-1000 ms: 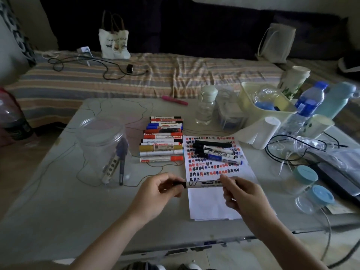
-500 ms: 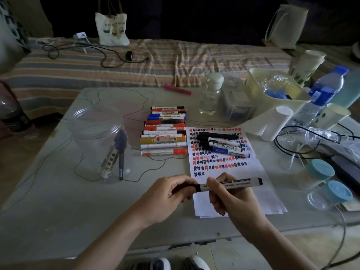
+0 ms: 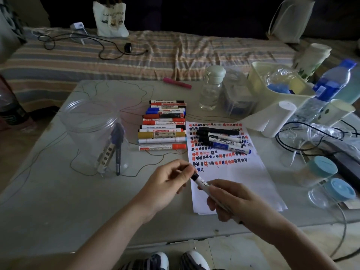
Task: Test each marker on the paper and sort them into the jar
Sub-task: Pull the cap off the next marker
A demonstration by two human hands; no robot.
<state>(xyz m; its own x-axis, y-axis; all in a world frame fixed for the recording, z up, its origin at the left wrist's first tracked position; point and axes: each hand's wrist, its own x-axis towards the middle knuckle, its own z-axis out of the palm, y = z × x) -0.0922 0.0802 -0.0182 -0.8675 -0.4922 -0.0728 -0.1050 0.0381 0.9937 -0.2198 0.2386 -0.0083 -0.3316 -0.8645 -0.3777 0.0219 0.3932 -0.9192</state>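
My right hand (image 3: 231,201) grips the white barrel of a marker (image 3: 202,183) that slants up-left over the bottom left corner of the paper (image 3: 239,176). My left hand (image 3: 167,184) pinches the marker's black end; whether the cap is off I cannot tell. The paper is covered with red, black and blue test marks, and several markers (image 3: 222,140) lie on its top part. Left of it is a stacked row of markers (image 3: 163,125). The clear plastic jar (image 3: 89,121) stands further left with two markers (image 3: 116,149) leaning inside.
A pink marker (image 3: 177,82), a small glass bottle (image 3: 212,88), a cream bin (image 3: 259,75), a paper roll (image 3: 272,119) and a water bottle (image 3: 331,82) crowd the far right. Cables (image 3: 303,131) and two blue-lidded containers (image 3: 321,168) lie at right. A striped bed (image 3: 155,51) runs behind.
The marker went from lying level between my hands to slanting up-left. My right hand slid back along the barrel toward me, and my left hand stayed at the black end.
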